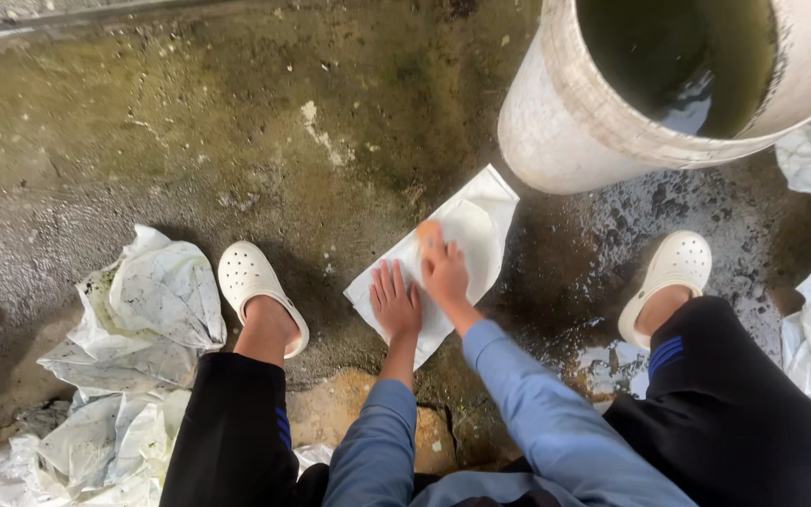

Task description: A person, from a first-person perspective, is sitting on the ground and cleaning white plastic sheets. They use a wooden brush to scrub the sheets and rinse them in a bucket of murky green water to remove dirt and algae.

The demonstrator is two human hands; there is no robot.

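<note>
so far one white cloth lies flat on the wet floor at 6 o'clock from the bucket, left hand pressing it open-palmed, right hand gripping a small orange piece, while crumpled cloths at 9 o'clock seemingly wait.

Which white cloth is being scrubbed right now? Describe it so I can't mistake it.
Start at the big water-filled tub, then drop to the wet floor just below-left of it. The flat white cloth lies between the two white clogs, under both hands; the other cloths are crumpled heaps.
</note>
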